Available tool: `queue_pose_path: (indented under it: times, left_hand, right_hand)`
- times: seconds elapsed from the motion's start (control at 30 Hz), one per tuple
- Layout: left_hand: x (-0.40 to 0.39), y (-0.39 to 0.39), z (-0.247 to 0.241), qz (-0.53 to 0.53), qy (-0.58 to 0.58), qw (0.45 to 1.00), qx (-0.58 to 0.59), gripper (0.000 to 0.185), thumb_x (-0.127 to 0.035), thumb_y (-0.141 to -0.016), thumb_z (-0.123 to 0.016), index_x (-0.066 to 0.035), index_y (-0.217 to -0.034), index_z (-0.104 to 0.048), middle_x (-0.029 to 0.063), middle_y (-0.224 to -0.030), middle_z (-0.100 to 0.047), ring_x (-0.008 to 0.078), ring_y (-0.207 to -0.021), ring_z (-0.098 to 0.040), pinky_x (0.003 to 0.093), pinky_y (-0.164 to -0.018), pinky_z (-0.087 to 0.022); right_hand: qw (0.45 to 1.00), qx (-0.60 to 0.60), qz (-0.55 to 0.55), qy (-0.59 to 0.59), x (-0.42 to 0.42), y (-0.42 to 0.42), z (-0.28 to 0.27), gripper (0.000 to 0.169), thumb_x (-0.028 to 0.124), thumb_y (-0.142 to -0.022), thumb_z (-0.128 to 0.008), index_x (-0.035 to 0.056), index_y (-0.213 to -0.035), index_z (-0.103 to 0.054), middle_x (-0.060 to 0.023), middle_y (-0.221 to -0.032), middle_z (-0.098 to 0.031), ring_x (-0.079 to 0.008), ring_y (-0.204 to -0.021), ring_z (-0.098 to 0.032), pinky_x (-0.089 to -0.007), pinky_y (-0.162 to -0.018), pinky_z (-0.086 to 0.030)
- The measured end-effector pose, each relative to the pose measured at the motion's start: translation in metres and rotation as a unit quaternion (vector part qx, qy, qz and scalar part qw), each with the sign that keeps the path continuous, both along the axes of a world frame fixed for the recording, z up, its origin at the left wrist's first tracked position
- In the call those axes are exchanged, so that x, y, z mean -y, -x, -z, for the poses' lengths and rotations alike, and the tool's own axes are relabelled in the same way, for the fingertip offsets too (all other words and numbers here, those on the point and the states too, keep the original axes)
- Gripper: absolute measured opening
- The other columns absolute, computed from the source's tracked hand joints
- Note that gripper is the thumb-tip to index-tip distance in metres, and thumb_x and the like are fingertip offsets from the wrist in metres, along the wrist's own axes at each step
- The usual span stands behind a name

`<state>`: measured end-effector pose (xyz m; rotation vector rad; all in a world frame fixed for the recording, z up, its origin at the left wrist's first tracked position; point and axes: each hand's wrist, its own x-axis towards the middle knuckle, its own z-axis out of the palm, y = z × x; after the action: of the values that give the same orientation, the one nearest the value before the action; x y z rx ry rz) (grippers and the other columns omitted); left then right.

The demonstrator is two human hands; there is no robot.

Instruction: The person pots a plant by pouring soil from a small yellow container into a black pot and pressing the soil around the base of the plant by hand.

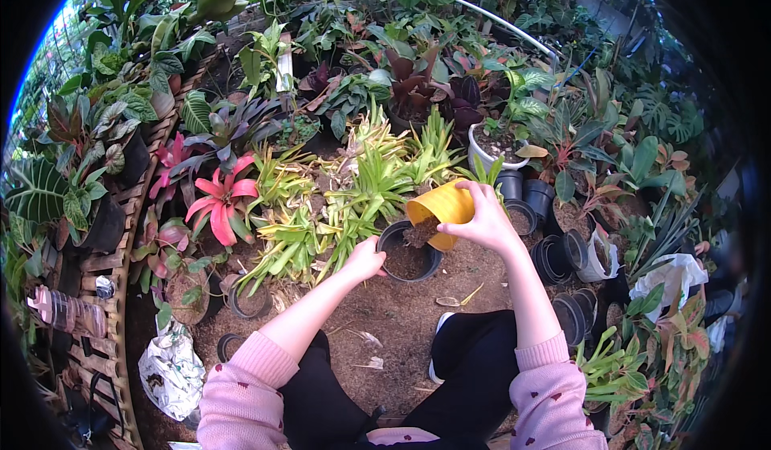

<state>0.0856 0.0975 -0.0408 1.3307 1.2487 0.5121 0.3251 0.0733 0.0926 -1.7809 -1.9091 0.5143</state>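
My right hand point(482, 218) grips a yellow plastic container point(449, 206), tilted with its mouth towards the lower left. Soil point(423, 232) spills from that mouth into a round black plastic pot point(431, 269), which has soil inside. The pot's left rim is held by my left hand point(365, 261), thumb and fingers closed on it. Just beyond the pot lie uprooted green and yellow leafy plants point(379, 179) in a heap on the ground.
Empty black pots point(557, 257) are stacked at the right, below a white pot point(476, 148) of soil. A red bromeliad point(223, 200) stands at the left, near a wooden slatted bench point(129, 221). A white plastic bag point(173, 368) and a clear pink-lidded bottle point(75, 314) are at the lower left.
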Motion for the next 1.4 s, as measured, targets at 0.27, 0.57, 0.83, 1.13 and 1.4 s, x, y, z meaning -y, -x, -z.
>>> queue_pose_path:
  times: [0.27, 0.57, 0.83, 1.13, 1.4]
  left_hand:
    - [0.001, 0.001, -0.003, 0.001, -0.01, 1.0, -0.02, 0.039, 0.0, -0.085, -0.046, 0.007, -0.123, -0.042, 0.0204, -0.108, -0.057, 0.0265, -0.076, -0.067, 0.0322, -0.062, -0.058]
    - [0.002, 0.0, -0.006, 0.002, -0.016, 1.0, -0.027, 0.038, 0.0, -0.085, -0.047, 0.007, -0.122, -0.042, 0.0203, -0.108, -0.057, 0.026, -0.076, -0.067, 0.0323, -0.061, -0.058]
    - [0.002, -0.001, -0.004, 0.002, -0.02, 0.999, -0.025, 0.039, 0.0, -0.085, -0.047, 0.007, -0.122, -0.042, 0.0207, -0.107, -0.057, 0.026, -0.075, -0.067, 0.0322, -0.061, -0.058]
    - [0.004, -0.001, -0.01, 0.004, -0.019, 0.999, -0.04, 0.038, 0.001, -0.084, -0.046, 0.007, -0.122, -0.042, 0.0202, -0.108, -0.057, 0.0258, -0.075, -0.067, 0.0322, -0.061, -0.058]
    - [0.004, -0.001, -0.01, -0.002, -0.012, 0.999, -0.031, 0.039, 0.002, -0.084, -0.046, 0.007, -0.122, -0.043, 0.0196, -0.108, -0.057, 0.026, -0.077, -0.067, 0.0325, -0.06, -0.059]
  right_hand:
    - [0.999, -0.024, -0.018, 0.028, 0.001, 0.001, -0.002, 0.087, 0.043, -0.057, -0.08, 0.0088, -0.128, -0.043, -0.0224, -0.125, -0.042, -0.0355, -0.119, -0.045, -0.0411, -0.1, -0.038]
    - [0.999, 0.031, -0.021, -0.029, 0.005, 0.005, -0.001, 0.088, 0.042, -0.055, -0.081, 0.0088, -0.127, -0.043, -0.0217, -0.123, -0.043, -0.0357, -0.115, -0.048, -0.0406, -0.097, -0.041]
    - [0.998, 0.047, -0.021, -0.028, 0.006, 0.007, 0.001, 0.089, 0.044, -0.051, -0.081, 0.011, -0.125, -0.045, -0.0212, -0.123, -0.042, -0.0372, -0.116, -0.045, -0.0461, -0.095, -0.04]
    - [0.998, 0.066, 0.003, -0.015, 0.008, 0.012, -0.003, 0.089, 0.044, -0.051, -0.08, 0.0112, -0.126, -0.045, -0.0207, -0.123, -0.041, -0.0366, -0.117, -0.044, -0.0464, -0.095, -0.041]
    - [0.993, 0.112, 0.001, -0.047, 0.011, 0.013, -0.004, 0.09, 0.04, -0.051, -0.083, 0.0124, -0.127, -0.044, -0.0207, -0.126, -0.04, -0.0361, -0.119, -0.043, -0.0468, -0.095, -0.041]
